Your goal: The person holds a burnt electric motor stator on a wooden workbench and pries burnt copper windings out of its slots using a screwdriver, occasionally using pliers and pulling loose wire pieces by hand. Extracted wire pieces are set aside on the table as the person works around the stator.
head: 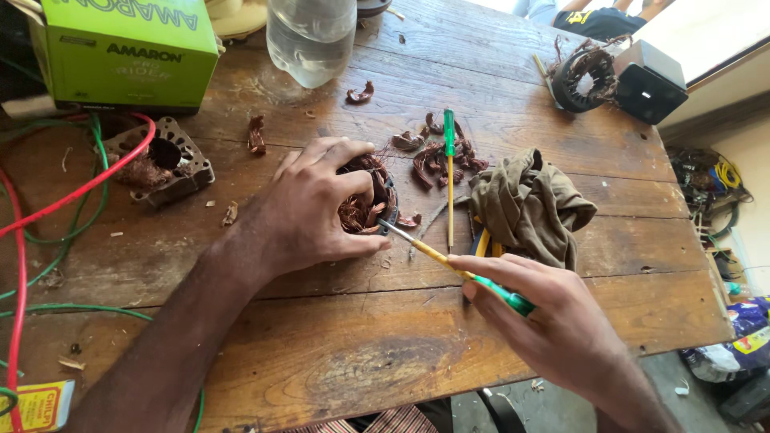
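The left hand (309,210) wraps around a small motor stator (370,200) packed with copper winding, pressing it down near the middle of the worn wooden table (337,353). The right hand (553,321) is closed on the green handle of a yellow-shafted screwdriver (449,265), whose metal tip meets the stator's near right edge.

Just beyond the stator lie scraps of torn copper wire (437,156), with a second green-handled screwdriver (449,172) laid across them, pointing toward the near edge. To the right of these sits a crumpled olive cloth (529,204).

At the far right a second wound stator (584,76) rests beside a black box (651,80). On the left a metal motor housing (160,160) lies among red and green cables (48,208), with a green carton (128,52) behind it and a clear plastic bottle (311,36) farther right.
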### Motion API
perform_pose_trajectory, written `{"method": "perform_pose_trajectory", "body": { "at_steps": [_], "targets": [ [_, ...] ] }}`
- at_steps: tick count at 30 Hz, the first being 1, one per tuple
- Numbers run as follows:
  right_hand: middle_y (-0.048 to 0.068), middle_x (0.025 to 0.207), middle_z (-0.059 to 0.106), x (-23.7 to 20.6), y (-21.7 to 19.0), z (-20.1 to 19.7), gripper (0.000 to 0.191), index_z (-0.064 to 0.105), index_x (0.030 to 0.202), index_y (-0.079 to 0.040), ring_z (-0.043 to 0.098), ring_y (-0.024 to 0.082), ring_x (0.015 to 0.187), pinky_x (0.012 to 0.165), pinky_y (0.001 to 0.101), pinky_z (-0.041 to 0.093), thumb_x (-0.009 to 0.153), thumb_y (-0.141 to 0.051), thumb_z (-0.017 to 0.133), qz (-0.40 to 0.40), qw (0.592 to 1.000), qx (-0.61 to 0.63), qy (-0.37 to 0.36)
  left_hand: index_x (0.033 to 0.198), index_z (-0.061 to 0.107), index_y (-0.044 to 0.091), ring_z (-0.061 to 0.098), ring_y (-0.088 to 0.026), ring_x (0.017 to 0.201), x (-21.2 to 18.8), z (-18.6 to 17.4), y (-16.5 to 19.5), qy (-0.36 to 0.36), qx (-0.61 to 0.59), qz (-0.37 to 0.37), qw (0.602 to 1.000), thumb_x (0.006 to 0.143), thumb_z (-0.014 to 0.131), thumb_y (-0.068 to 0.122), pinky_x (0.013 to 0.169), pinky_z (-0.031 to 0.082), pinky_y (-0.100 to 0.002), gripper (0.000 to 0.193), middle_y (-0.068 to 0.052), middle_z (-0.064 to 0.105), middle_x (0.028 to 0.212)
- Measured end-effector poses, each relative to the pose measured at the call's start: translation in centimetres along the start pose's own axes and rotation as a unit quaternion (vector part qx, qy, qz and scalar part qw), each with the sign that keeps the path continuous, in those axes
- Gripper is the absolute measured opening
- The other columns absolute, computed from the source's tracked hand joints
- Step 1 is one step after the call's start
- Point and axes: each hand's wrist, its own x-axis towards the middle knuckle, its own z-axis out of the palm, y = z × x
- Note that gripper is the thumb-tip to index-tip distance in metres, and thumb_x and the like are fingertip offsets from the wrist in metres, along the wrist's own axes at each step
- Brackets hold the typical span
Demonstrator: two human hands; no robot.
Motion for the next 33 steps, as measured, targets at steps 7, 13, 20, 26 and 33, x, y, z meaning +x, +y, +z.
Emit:
{"method": "perform_pose_trajectory", "body": {
  "at_steps": [7, 13, 20, 26, 33],
  "targets": [
    [0.006, 0.08, 0.075, -0.7, -0.1, 3.6, 0.039, 0.063, 0.133, -0.018, 0.073, 0.015, 0.065, 0.06, 0.0316, 0.058, 0.094, -0.015, 0.065, 0.059, 0.998, 0.037, 0.009, 0.114, 0.07, 0.01, 0.027, -0.044, 0.145, 0.1, -0.4, -0.1, -0.01, 0.012, 0.026, 1.0, 0.05, 0.096, 0.054, 0.112, 0.031, -0.064, 0.082, -0.02, 0.033, 0.161],
    [0.007, 0.067, 0.064, -2.3, 0.5, 9.5, 0.039, 0.062, 0.138, -0.018, 0.059, 0.013, 0.057, 0.051, 0.0309, 0.049, 0.099, -0.014, 0.059, 0.145, 0.972, 0.164, 0.086, 0.124, 0.062, 0.005, 0.029, -0.048, 0.142, 0.0, -0.3, -0.4, -0.007, 0.034, 0.035, 0.999, 0.049, 0.098, 0.048, 0.115, 0.034, -0.056, 0.093, -0.029, 0.032, 0.155],
    [0.006, 0.081, 0.069, -2.5, -0.2, 11.9, 0.037, 0.059, 0.139, -0.015, 0.061, 0.01, 0.068, 0.055, 0.0258, 0.048, 0.102, -0.016, 0.058, 0.08, 0.974, 0.141, 0.156, 0.12, 0.065, 0.007, 0.032, -0.047, 0.144, 0.0, -0.3, -0.4, -0.015, 0.038, 0.027, 0.999, 0.049, 0.099, 0.048, 0.112, 0.035, -0.059, 0.089, -0.025, 0.036, 0.156],
    [0.003, 0.085, 0.082, -3.9, 2.2, 5.8, 0.041, 0.067, 0.135, -0.019, 0.077, 0.014, 0.07, 0.058, 0.0289, 0.06, 0.094, -0.017, 0.063, 0.12, 0.983, 0.13, 0.046, 0.108, 0.07, 0.005, 0.033, -0.049, 0.139, 0.0, 0.2, -0.9, 0.011, 0.015, 0.043, 0.999, 0.06, 0.093, 0.059, 0.105, 0.036, -0.065, 0.076, -0.028, 0.038, 0.152],
    [0.006, 0.077, 0.079, -0.6, -0.6, -0.4, 0.04, 0.066, 0.132, -0.016, 0.075, 0.015, 0.059, 0.055, 0.0357, 0.059, 0.099, -0.033, 0.052, -0.007, 0.995, -0.103, 0.017, 0.105, 0.073, 0.004, 0.034, -0.049, 0.139, -0.1, 0.6, -0.8, 0.042, 0.021, 0.041, 0.998, 0.071, 0.084, 0.057, 0.107, 0.036, -0.064, 0.064, -0.028, 0.039, 0.151]
  ]
}}
